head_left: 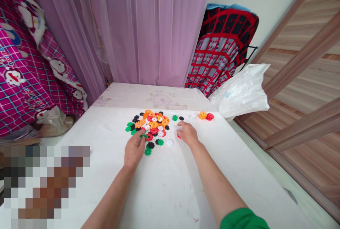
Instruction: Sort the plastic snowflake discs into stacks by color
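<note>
A heap of small flower-shaped plastic discs [152,124] in orange, red, white, black and green is spread near the middle of a white counter [164,186]. The left hand [134,150] is laid at the heap's near edge, its fingers curled onto a green disc [143,136]; whether that disc is gripped cannot be told. The right hand [187,132] is set just right of the heap, with a white disc [179,127] pinched between thumb and fingertips. A loose white disc [169,142] lies between the two hands. Farther right, an orange disc [202,115] and a red disc [209,116] are seen touching each other, apart from the heap. A crumpled white plastic bag [243,92] is slumped at the counter's far right corner, near those two. A pink curtain [143,27] hangs behind the counter, and a pink patterned blanket [26,73] is piled at the left.
</note>
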### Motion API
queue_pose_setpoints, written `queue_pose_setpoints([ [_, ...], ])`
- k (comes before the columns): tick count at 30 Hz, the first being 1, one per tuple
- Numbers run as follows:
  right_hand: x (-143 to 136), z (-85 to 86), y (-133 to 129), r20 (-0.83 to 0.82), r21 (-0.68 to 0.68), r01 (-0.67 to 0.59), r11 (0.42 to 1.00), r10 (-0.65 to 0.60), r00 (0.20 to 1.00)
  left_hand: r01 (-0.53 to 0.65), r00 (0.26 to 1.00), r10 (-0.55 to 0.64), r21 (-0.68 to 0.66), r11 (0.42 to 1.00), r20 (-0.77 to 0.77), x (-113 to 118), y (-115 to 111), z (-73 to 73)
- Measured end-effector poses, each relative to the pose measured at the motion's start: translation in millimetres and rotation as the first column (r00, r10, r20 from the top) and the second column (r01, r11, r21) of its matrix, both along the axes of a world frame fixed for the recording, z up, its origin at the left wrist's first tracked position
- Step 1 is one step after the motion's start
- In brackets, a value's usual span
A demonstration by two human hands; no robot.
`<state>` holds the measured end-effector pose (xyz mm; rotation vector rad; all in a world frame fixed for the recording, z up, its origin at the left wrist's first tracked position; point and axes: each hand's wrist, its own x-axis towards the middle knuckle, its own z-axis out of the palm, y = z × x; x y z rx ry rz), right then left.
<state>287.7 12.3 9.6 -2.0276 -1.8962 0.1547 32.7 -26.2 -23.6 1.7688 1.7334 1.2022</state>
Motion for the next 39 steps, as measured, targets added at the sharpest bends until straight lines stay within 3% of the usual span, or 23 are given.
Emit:
queue_pose_setpoints([
  [4,4,-3.7,18,0.029,-0.053,-0.028,0.998,0.029,0.999,-0.004,1.0,0.004,0.0,1.0,0.003,0,0,-0.6],
  [9,5,-6.3,21,0.016,-0.051,-0.018,0.999,0.019,1.0,0.001,1.0,-0.001,-0.009,1.0,0.002,0,0,0.7],
  [14,2,2.3,-2,-0.137,-0.043,0.023,0.999,-0.029,0.99,0.0,1.0,0.0,-0.008,1.0,-0.008,0,-1,2.8],
  [18,-13,5.7,-39,-0.199,-0.022,-0.104,0.994,0.097,0.975,-0.005,1.0,0.005,-0.009,1.0,-0.017,1,-1,4.0],
  [22,-28,4.1,-63,-0.126,-0.025,-0.191,0.981,0.187,0.974,-0.006,1.0,0.006,-0.01,1.0,-0.018,1,-2,4.2],
  [30,-34,3.9,-59,-0.012,-0.06,-0.186,0.981,0.186,0.983,-0.008,1.0,0.007,-0.018,1.0,-0.018,0,-1,1.2],
  [39,-36,-8.0,-61,-0.054,-0.034,-0.23,0.973,0.228,0.972,-0.002,1.0,0.002,-0.003,1.0,-0.023,1,0,0.6],
])
